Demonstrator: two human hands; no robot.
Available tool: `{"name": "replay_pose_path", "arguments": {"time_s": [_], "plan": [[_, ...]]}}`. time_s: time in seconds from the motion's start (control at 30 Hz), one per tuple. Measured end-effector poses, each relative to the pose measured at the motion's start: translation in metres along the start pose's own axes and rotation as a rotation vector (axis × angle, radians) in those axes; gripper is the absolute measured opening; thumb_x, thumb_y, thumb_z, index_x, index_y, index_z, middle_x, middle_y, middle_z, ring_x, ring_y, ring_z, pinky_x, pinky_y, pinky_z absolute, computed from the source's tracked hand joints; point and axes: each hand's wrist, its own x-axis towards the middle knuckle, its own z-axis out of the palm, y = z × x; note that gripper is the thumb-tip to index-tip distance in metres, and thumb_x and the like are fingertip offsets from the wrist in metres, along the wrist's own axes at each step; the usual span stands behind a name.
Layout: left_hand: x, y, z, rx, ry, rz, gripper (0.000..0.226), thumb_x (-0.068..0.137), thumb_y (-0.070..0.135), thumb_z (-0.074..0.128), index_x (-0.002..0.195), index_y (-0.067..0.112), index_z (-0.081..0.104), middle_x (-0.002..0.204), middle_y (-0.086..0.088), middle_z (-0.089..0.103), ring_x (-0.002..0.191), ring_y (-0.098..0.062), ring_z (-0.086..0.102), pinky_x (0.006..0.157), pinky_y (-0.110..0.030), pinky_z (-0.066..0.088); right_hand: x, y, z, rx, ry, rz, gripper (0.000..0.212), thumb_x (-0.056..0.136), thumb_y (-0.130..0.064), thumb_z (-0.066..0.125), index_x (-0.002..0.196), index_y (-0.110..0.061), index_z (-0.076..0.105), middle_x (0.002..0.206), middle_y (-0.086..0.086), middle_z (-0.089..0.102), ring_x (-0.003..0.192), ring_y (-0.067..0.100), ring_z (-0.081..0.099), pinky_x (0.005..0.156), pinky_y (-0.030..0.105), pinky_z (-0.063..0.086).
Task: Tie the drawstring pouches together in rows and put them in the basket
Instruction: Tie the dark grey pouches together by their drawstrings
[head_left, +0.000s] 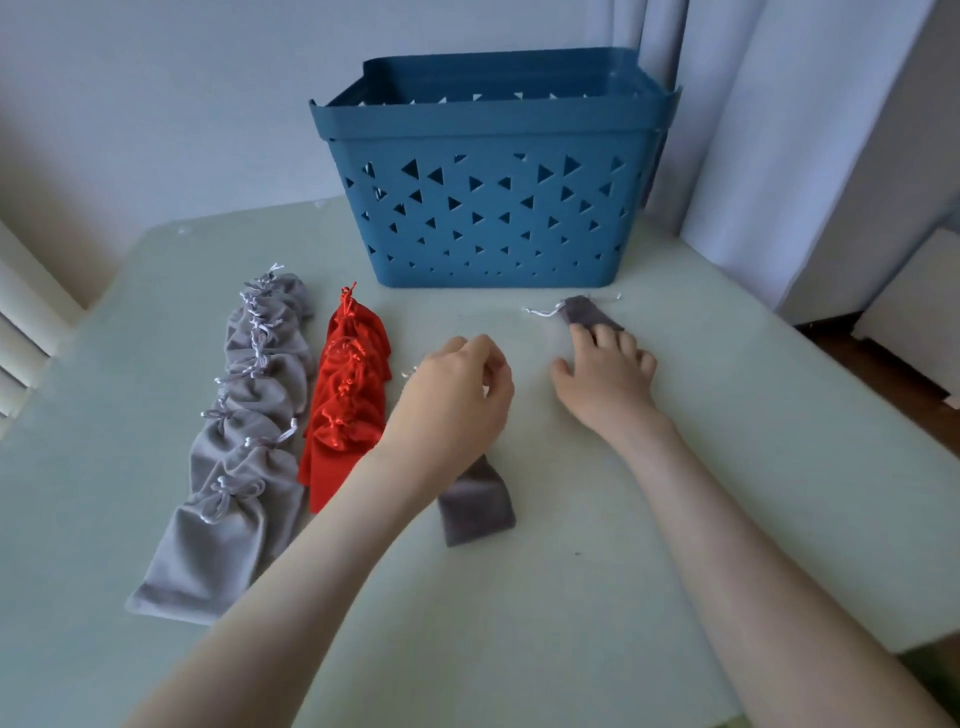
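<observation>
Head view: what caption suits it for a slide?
Right hand presses a dark pouch by the basket; left hand curls above a second pouch, beside a grey row and a red row.

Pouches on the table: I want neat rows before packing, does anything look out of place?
Two dark grey pouches lie loose, apart from the light grey row and red row: one under the right hand by the basket, one beneath the left forearm.

Pale green table (727, 426); grey curtain (753, 130) behind; white wall (156, 78).
</observation>
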Motion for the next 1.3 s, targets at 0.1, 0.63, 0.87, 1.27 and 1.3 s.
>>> {"name": "replay_pose_path", "arguments": {"time_s": [0.1,0.63,0.87,1.27,1.3], "plan": [[0.018,0.008,0.016,0.071,-0.101,-0.063,0.02,0.092,0.021,0.048,0.1,0.009,0.062,0.098,-0.009,0.062,0.089,-0.028,0.057,0.08,-0.036,0.045,0.001,0.001,0.003,0.017,0.021,-0.023,0.045,0.096,-0.033,0.036,0.137,-0.017,0.039,0.141,0.008,0.039,0.13,0.029,0.03,0.105,0.042,0.022],[0.07,0.016,0.048,-0.548,-0.412,-0.559,0.023,0.094,0.001,0.045,0.086,0.018,0.059,0.108,-0.012,0.059,0.094,-0.022,0.056,0.095,-0.035,0.05,0.021,0.012,0.001,0.245,0.167,-0.021,0.031,0.087,0.005,0.042,0.104,-0.016,0.059,0.114,0.006,0.059,0.113,0.027,0.046,0.078,0.029,0.02],[0.068,0.02,0.037,-1.149,-0.326,-0.95,0.032,0.098,-0.006,0.034,0.128,-0.014,0.044,0.126,-0.027,0.055,0.119,-0.033,0.055,0.098,-0.033,0.046,0.014,0.007,-0.002,0.184,0.059,-0.04,0.033,0.093,-0.015,0.05,0.126,-0.015,0.051,0.129,0.007,0.051,0.125,0.029,0.037,0.093,0.036,0.029],[0.028,0.017,-0.012,-1.274,-0.182,-0.857,0.04,0.101,0.035,0.041,0.112,0.001,0.058,0.108,-0.018,0.065,0.099,-0.024,0.065,0.082,-0.032,0.055,-0.02,-0.018,-0.029,0.708,0.174,-0.739,0.004,0.092,-0.007,0.054,0.092,-0.007,0.058,0.095,-0.004,0.05,0.087,0.01,0.049,0.079,0.013,0.039],[0.02,0.012,-0.017,-1.246,-0.08,-0.829,0.035,0.101,0.035,0.042,0.106,0.005,0.059,0.103,-0.014,0.066,0.092,-0.021,0.066,0.077,-0.03,0.056,-0.025,-0.023,-0.029,0.695,0.136,-0.842,0.005,0.092,-0.01,0.055,0.092,-0.007,0.059,0.095,-0.004,0.051,0.088,0.009,0.049,0.081,0.014,0.039]]}}
